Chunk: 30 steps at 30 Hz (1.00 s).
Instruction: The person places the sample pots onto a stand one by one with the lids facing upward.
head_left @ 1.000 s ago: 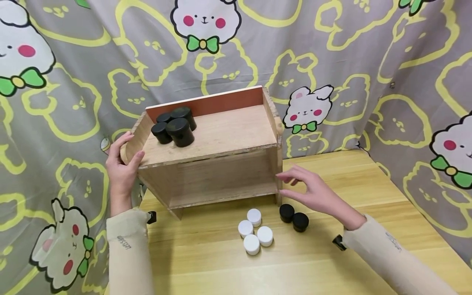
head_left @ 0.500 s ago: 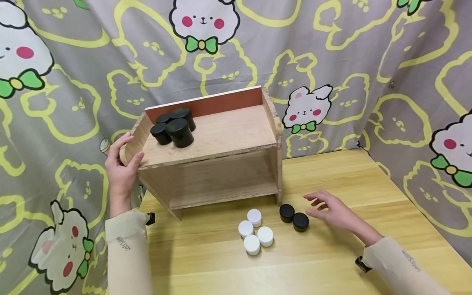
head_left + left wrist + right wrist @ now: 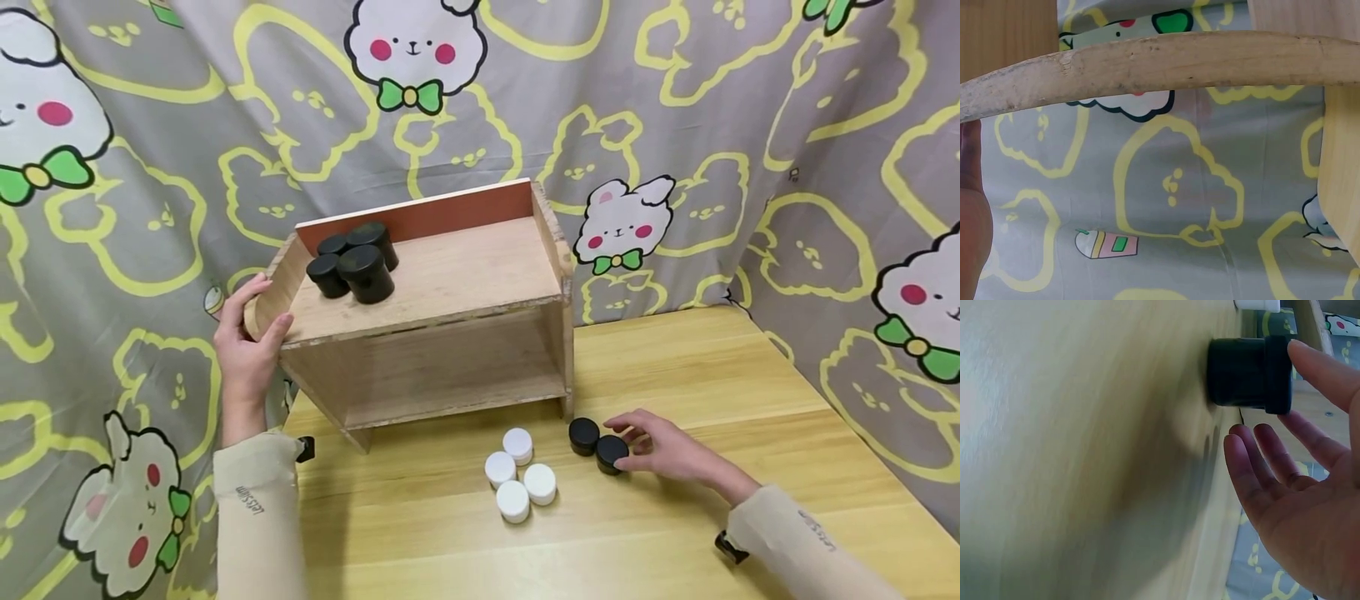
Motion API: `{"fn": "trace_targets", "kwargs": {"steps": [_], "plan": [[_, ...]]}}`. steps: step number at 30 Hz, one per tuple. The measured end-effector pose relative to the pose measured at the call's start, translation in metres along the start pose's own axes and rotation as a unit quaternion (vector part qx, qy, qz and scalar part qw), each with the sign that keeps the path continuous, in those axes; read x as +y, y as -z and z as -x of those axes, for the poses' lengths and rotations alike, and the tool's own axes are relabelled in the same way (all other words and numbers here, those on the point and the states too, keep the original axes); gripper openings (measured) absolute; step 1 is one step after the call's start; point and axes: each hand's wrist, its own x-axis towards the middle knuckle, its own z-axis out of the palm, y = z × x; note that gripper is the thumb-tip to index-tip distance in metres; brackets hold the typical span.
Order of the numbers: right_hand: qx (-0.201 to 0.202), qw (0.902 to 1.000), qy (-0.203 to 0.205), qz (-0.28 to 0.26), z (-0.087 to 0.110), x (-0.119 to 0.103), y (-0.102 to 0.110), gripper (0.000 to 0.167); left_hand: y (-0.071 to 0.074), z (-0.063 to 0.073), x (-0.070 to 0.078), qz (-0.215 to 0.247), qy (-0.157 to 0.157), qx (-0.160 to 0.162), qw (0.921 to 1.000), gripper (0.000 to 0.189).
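The left hand (image 3: 246, 354) grips the wooden shelf (image 3: 465, 271), maybe to steady it; the right hand (image 3: 663, 450) pinches a black jar (image 3: 611, 454) near the shelf's right end.

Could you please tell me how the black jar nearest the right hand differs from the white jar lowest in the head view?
The black jar is dark, the white jar pale. The black jar stands beside one other black jar; the white jar is among four white ones. The right hand is at the black jar's lid, while no hand is at the white jar. Both are round and upright on the table.
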Motion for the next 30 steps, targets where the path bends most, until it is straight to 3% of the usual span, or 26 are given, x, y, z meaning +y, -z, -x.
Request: {"fn": "trace_targets", "kwargs": {"steps": [10,24,30], "plan": [[-0.018,0.9997,-0.01,-0.01,-0.002,-0.002,-0.008,0.053,-0.001,0.002,0.0,-0.008,0.017,-0.003,0.9998,0.05],[-0.04,0.9988,-0.027,0.01,-0.003,-0.002,-0.001,0.046,0.0,0.002,0.0,-0.015,0.024,-0.002,0.9996,0.051],[-0.03,0.999,-0.029,0.014,-0.003,-0.002,0.002,0.044,0.001,0.001,0.0,-0.019,0.022,-0.002,0.9996,0.051]]}}
